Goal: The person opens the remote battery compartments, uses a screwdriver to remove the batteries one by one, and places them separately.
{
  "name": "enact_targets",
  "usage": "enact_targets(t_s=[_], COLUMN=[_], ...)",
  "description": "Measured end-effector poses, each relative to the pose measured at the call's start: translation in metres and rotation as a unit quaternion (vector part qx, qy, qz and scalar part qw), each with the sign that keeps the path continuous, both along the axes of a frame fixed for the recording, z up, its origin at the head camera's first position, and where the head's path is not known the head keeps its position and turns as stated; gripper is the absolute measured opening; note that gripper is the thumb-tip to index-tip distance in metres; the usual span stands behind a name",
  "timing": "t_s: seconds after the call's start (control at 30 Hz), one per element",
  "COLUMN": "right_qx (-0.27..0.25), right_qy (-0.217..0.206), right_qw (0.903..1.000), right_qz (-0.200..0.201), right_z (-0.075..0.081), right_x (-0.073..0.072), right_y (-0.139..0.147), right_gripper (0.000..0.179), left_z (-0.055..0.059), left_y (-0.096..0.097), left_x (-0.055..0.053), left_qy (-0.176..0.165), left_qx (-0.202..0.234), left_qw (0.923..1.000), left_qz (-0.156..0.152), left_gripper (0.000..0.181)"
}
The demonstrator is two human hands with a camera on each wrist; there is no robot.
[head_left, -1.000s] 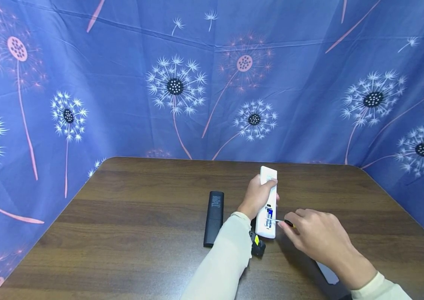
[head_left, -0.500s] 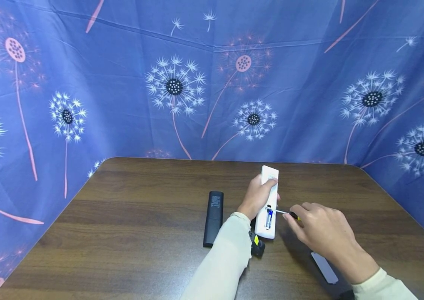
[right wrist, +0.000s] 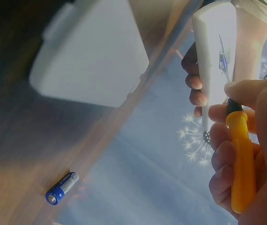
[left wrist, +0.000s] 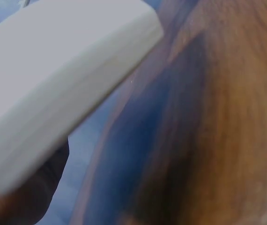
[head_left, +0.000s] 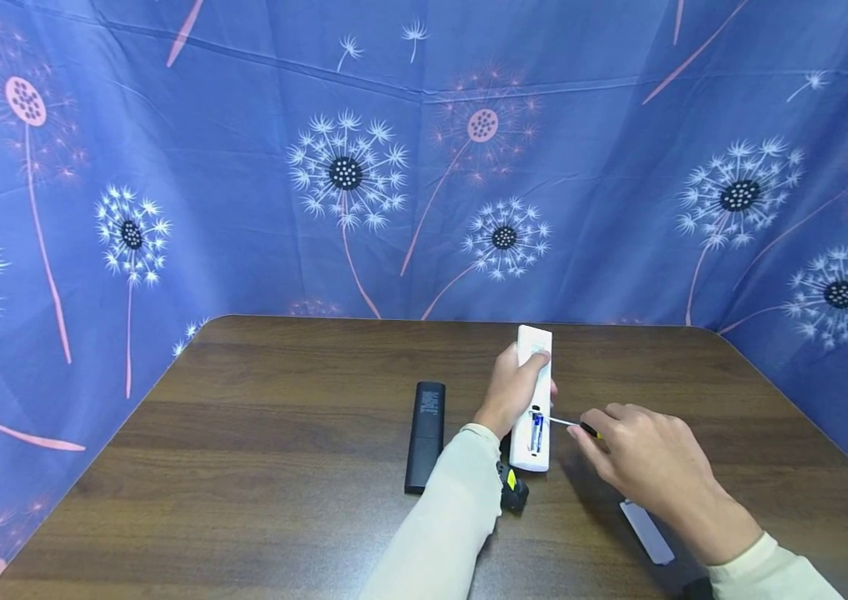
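My left hand (head_left: 510, 387) grips a white remote control (head_left: 541, 390) back side up, thumb across its upper part. In its uncovered battery slot lies a blue battery (head_left: 537, 435). My right hand (head_left: 645, 454) holds a screwdriver (right wrist: 243, 173) with a yellow handle and black collar, its thin shaft reaching left to the battery's upper end. In the left wrist view, the remote's pale side fills the upper left, with part of the hand below it. A battery cover (head_left: 647, 533) lies on the table below the right hand; it looms large in the right wrist view.
A black remote (head_left: 426, 437) lies on the brown wooden table (head_left: 259, 467), left of the left forearm. A loose blue battery (right wrist: 62, 188) lies on the table in the right wrist view. A black wrist camera (head_left: 513, 490) sits at the left wrist. Blue dandelion-print cloth (head_left: 244, 167) hangs behind.
The screwdriver's tip has moved from lower in the slot up to the battery's upper end, with the right hand shifting slightly right. More of the battery cover shows. The left hand keeps its grip.
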State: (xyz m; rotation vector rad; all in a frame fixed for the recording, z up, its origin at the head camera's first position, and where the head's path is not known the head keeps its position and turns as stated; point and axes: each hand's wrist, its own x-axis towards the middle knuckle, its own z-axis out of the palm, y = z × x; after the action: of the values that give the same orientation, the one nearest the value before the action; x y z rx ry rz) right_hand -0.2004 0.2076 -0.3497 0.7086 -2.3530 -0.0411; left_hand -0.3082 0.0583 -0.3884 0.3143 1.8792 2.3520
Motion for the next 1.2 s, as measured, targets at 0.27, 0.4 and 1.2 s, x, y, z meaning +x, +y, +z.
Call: enact_targets(t_s=[0.27, 0.4, 1.2], right_qx=[0.003, -0.004, -0.024], right_qy=[-0.005, -0.007, -0.047], right_qw=[1.0, 1.0, 0.9983], right_qz=[0.0, -0.004, -0.026], right_z=[0.002, 0.003, -0.002], right_x=[0.003, 0.008, 0.023], right_y=[0.001, 0.004, 0.017], right_gripper=[0.028, 0.026, 0.015], left_z=[0.001, 0.002, 0.006], left_y=[0.0, 0.0, -0.001], left_x=[0.0, 0.0, 0.001], left_qy=[-0.001, -0.003, -0.015], left_qx=[-0.002, -0.022, -0.121], left_qw=[0.9999, 0.9994, 0.991], left_qz=[0.013, 0.028, 0.055], left_gripper=[0.013, 0.012, 0.013])
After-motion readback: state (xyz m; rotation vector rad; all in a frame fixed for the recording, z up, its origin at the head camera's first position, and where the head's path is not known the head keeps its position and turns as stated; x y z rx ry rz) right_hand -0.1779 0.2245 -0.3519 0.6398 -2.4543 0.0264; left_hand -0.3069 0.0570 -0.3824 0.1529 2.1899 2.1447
